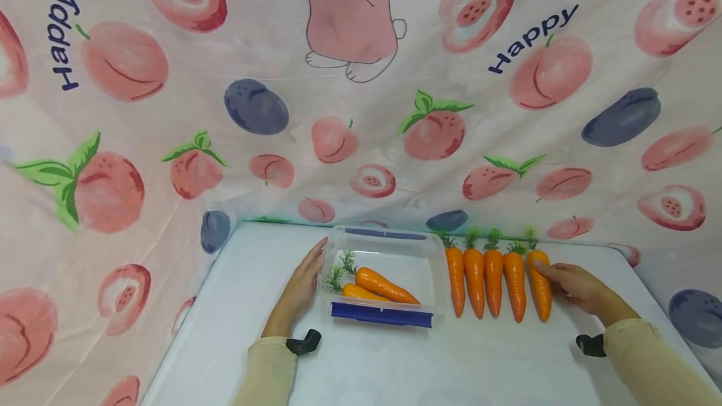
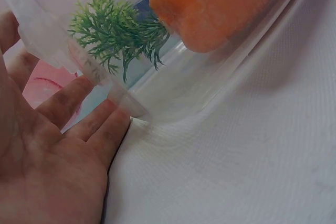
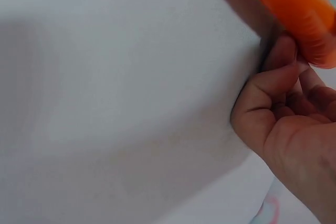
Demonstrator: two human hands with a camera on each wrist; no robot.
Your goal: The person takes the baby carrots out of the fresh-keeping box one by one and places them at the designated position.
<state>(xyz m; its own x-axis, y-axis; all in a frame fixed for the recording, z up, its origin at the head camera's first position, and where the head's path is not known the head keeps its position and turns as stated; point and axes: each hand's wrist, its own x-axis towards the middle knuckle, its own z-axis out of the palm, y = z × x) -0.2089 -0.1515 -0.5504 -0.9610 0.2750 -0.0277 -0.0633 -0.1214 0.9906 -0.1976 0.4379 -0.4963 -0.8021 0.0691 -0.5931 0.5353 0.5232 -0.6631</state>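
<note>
A clear plastic box (image 1: 440, 274) with a blue clip flap along its front stands mid-table. Inside it lie two orange carrots (image 1: 386, 285) with green leafy tops, also partly seen through the wall in the left wrist view as a carrot (image 2: 210, 14). My left hand (image 1: 302, 284) rests against the box's left side, its fingers (image 2: 107, 124) extended and touching the clear wall. Right of the box, several carrots (image 1: 475, 281) lie in a row, tips toward me. My right hand (image 1: 581, 290) pinches the rightmost carrot (image 1: 540, 287) near its leafy end; thumb and fingers meet it in the right wrist view.
A white-covered table (image 1: 383, 368) carries everything. Behind it and at the sides hangs a fruit-printed cloth (image 1: 361, 105), close to the leafy tops of the row. Each wrist wears a black camera mount (image 1: 304, 342).
</note>
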